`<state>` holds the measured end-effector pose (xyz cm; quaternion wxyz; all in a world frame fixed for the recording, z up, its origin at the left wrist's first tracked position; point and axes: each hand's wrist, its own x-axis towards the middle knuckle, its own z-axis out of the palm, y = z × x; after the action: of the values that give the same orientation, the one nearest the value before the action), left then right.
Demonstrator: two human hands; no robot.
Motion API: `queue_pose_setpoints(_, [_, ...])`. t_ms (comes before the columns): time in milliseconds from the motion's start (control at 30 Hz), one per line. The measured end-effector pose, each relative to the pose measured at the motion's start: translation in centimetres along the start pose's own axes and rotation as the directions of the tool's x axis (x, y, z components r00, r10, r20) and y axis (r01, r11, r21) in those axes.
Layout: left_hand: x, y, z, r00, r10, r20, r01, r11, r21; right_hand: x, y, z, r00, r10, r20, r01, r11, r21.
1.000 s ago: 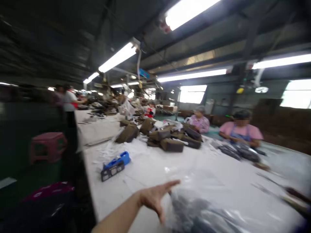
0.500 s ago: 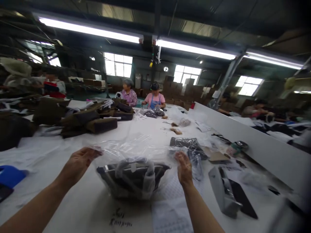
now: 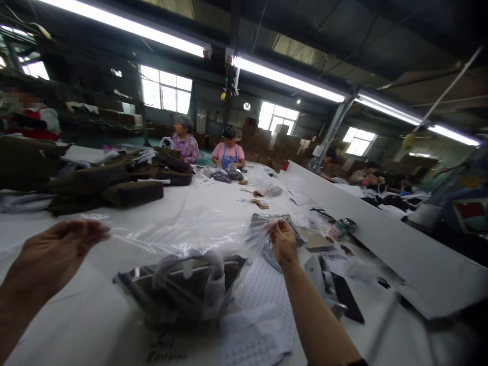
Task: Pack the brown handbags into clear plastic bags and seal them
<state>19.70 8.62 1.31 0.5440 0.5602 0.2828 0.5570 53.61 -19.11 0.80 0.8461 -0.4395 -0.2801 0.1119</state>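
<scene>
A dark handbag [image 3: 179,292] with wrapped handles stands on the white table inside a clear plastic bag [image 3: 183,235]. The plastic bag's top edge is stretched wide above the handbag. My left hand [image 3: 63,249] pinches the left end of that edge, fingers closed. At the right end, my right hand [image 3: 284,241] grips the film between thumb and fingers. Printed sheets of paper [image 3: 253,333] lie beside the handbag, under my right forearm. Past my right hand is a dark item in plastic wrap [image 3: 263,221].
Dark olive bags [image 3: 131,195] are heaped at the left. On the right stand a grey tape dispenser [image 3: 318,279], a jar [image 3: 341,229] and a long white partition [image 3: 366,234]. Two people [image 3: 229,155] sit across the table; others are farther off.
My left hand has moved left, pulling the plastic bag's edge wider and tauter. The whole view has swung to the right, so the handbag appears farther left and slightly lower.
</scene>
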Motion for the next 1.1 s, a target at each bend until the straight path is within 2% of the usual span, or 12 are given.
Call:
queue_pose_setpoints(100, [-0.6, 1.5, 0.5, 0.992, -0.051, -0.119, 0.036, 0.992, -0.121, 0.3, -0.3, 0.8, 0.997, 0.032, -0.067, -0.027, 0.997, 0.075])
queue_pose_setpoints(233, [0.0, 1.9, 0.7, 0.989, -0.075, -0.126, 0.058, 0.990, -0.131, 1.2, 1.0, 2.4, 0.999, 0.000, -0.047, -0.002, 0.998, -0.059])
queue_pose_setpoints(400, [4.8, 1.8, 2.0, 0.976, -0.216, 0.014, 0.216, 0.972, -0.092, 6.9, 3.4, 6.2, 0.969, 0.193, -0.154, -0.199, 0.980, -0.024])
queue_pose_setpoints(533, [8.6, 5.4, 3.3, 0.984, -0.167, 0.057, 0.172, 0.982, -0.082, 11.8, 2.0, 9.7, 0.966, 0.246, -0.079, -0.243, 0.969, 0.053])
queue_pose_setpoints(600, [8.6, 7.2, 2.5, 0.993, -0.096, 0.067, 0.102, 0.991, -0.086, 12.3, 0.6, 9.8, 0.971, 0.234, -0.041, -0.230, 0.968, 0.099])
queue_pose_setpoints(667, [7.3, 7.4, 0.2, 0.996, -0.049, 0.077, 0.052, 0.998, -0.041, 11.1, 0.0, 8.3, 0.975, 0.218, 0.041, -0.221, 0.967, 0.127])
queue_pose_setpoints(733, [4.9, 5.6, -2.7, 0.983, -0.109, 0.150, 0.095, 0.991, 0.096, 8.5, 1.0, 5.6, 0.960, 0.219, 0.175, -0.235, 0.969, 0.078])
queue_pose_setpoints(800, [1.8, 2.1, -5.5, 0.909, -0.292, 0.296, 0.203, 0.933, 0.298, 4.8, 3.5, 2.4, 0.925, 0.269, 0.270, -0.263, 0.963, -0.060])
queue_pose_setpoints(867, [-1.6, -2.0, -7.4, 0.812, -0.426, 0.399, 0.245, 0.870, 0.428, 0.6, 6.9, -0.6, 0.901, 0.350, 0.257, -0.303, 0.931, -0.204])
queue_pose_setpoints(1000, [-7.8, -8.4, -9.2, 0.686, -0.569, 0.454, 0.336, 0.800, 0.497, -6.0, 11.8, -5.5, 0.836, 0.503, 0.219, -0.394, 0.828, -0.399])
queue_pose_setpoints(1067, [-10.0, -10.2, -10.2, 0.605, -0.600, 0.523, 0.243, 0.765, 0.596, -7.7, 12.1, -7.0, 0.792, 0.568, 0.222, -0.402, 0.760, -0.511])
queue_pose_setpoints(1100, [-10.8, -10.9, -10.9, 0.573, -0.585, 0.573, 0.122, 0.753, 0.646, -8.2, 11.7, -7.2, 0.783, 0.582, 0.220, -0.388, 0.733, -0.559])
